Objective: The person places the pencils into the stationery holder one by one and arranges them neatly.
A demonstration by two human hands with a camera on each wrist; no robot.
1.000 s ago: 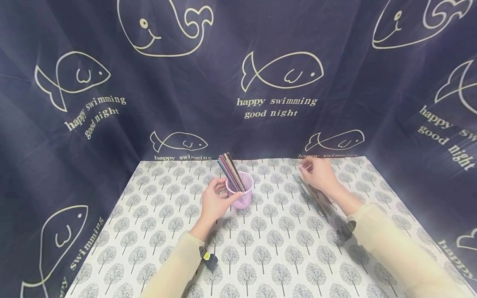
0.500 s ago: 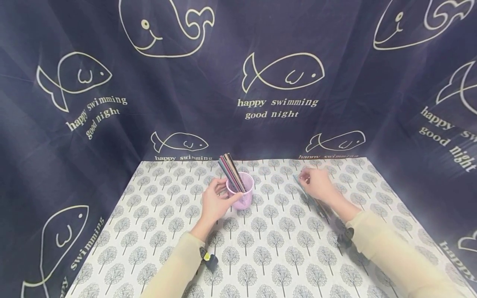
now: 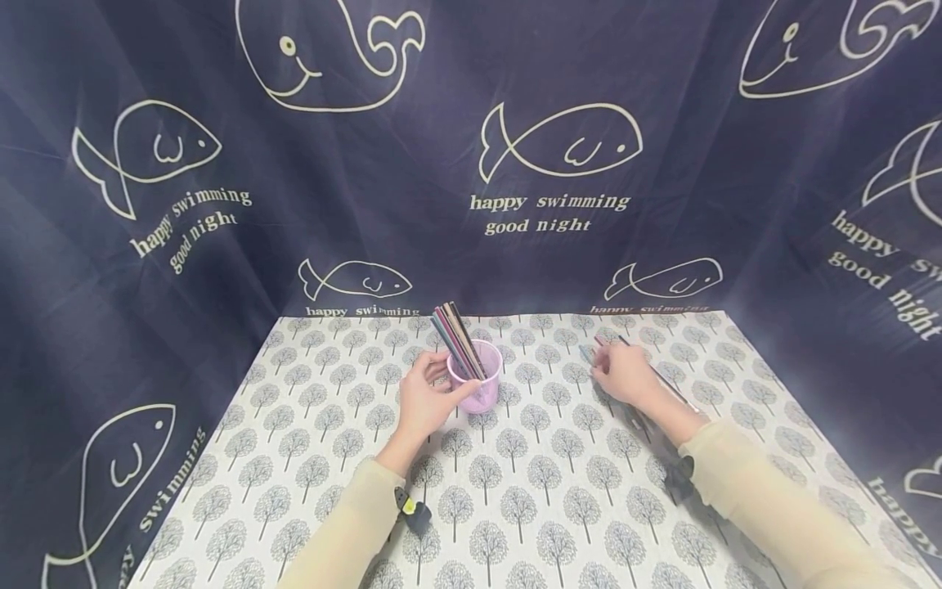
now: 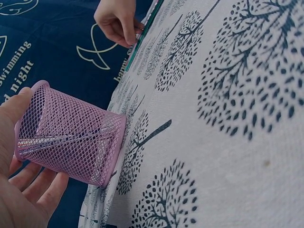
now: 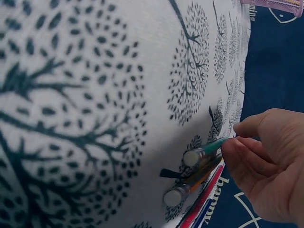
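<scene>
My left hand (image 3: 427, 397) holds a pink mesh pencil cup (image 4: 76, 133), thumb at the rim and fingers around its side. Several pencils (image 3: 458, 339) lean to the left inside the cup, their tops sticking out above it. Over on the right, my right hand (image 3: 624, 375) is low over a loose group of pencils lying on the cloth. Its thumb and forefinger pinch a teal pencil (image 5: 211, 148) with a white eraser end. Beside that one lie an orange pencil (image 5: 194, 181), a red one (image 5: 204, 197) and a blue one (image 5: 203, 214). In the head view, the hand covers much of this group.
A white cloth (image 3: 515, 491) printed with grey trees covers the table. Dark blue curtains (image 3: 412, 213) with fish drawings and lettering rise at the back and both sides. A small dark device (image 3: 414, 511) sits at my left wrist.
My right hand has come down and slightly nearer to me onto the pencils, and its fingers have closed on the teal one. The left hand and the cup stay in place.
</scene>
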